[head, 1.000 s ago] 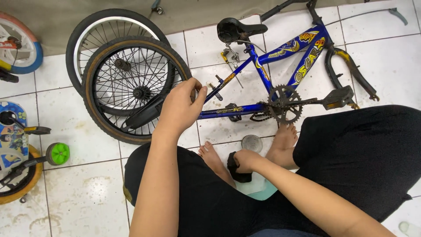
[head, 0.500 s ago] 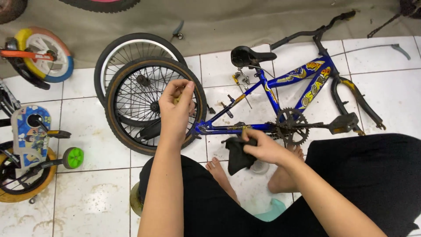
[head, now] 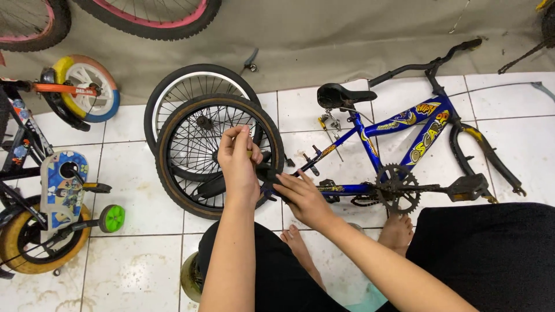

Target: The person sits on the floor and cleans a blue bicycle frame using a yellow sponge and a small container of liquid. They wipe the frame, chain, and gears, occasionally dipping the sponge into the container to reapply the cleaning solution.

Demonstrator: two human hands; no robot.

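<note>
A blue bike frame [head: 404, 130] lies flat on the white tile floor [head: 133, 190]. Its back wheel [head: 191, 156] is round, with a black rubber tire and thin shiny spokes. The left hand [head: 238, 164] is over that wheel, fingers pinched on something small that I cannot make out. The right hand [head: 305, 199] rests on the frame by the wheel, fingers loose and flat. A second wheel [head: 185, 86] lies behind.
</note>
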